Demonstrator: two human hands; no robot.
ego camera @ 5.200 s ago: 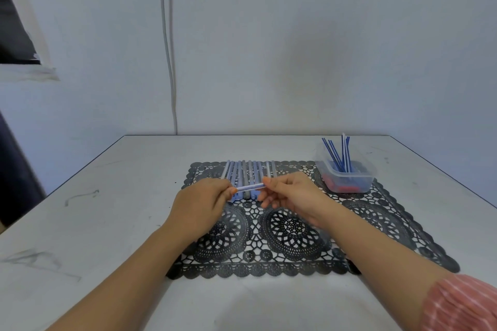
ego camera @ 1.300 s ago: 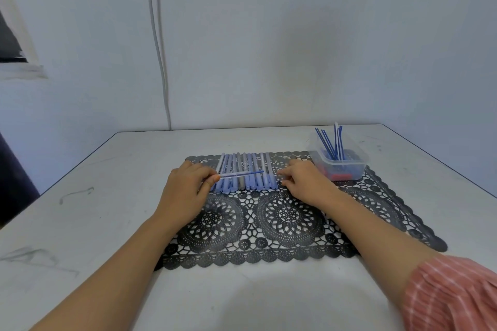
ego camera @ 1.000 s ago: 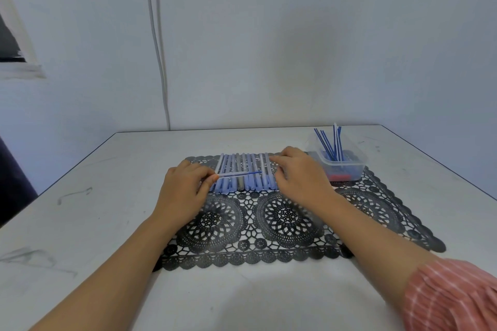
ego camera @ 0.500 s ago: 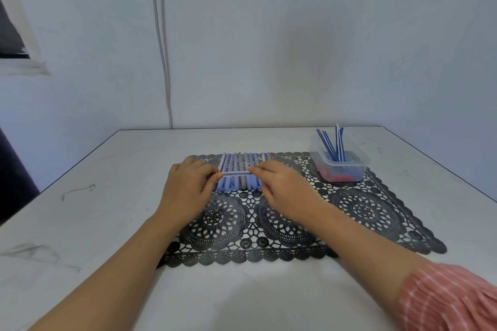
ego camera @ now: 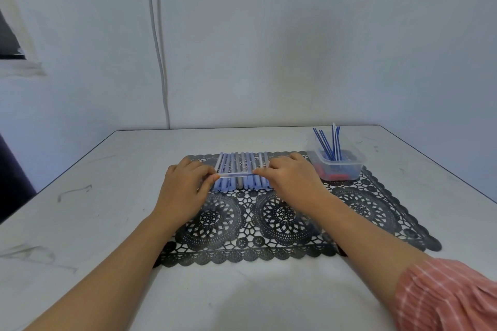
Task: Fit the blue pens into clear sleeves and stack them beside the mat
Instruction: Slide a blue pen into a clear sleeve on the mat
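A row of several sleeved blue pens (ego camera: 242, 169) lies side by side at the far middle of the black lace mat (ego camera: 363, 207). Across that row, a little above it, one pen in a clear sleeve (ego camera: 235, 174) is held level between both hands. My left hand (ego camera: 185, 191) pinches its left end with thumb and fingers. My right hand (ego camera: 290, 183) holds its right end with the fingertips. A clear plastic tub (ego camera: 338, 166) at the mat's far right corner holds several loose blue pens (ego camera: 326, 144) standing upright, with something red at its bottom.
The mat lies on a white table (ego camera: 107, 212) with grey scuff marks on its left side. A white wall with a hanging cable (ego camera: 158, 62) stands behind the table's far edge. A striped pink sleeve (ego camera: 443, 293) covers my right forearm at the lower right.
My right hand moved from the mat at the right end of the row back to the held pen and took its right end. My left hand kept its grip.
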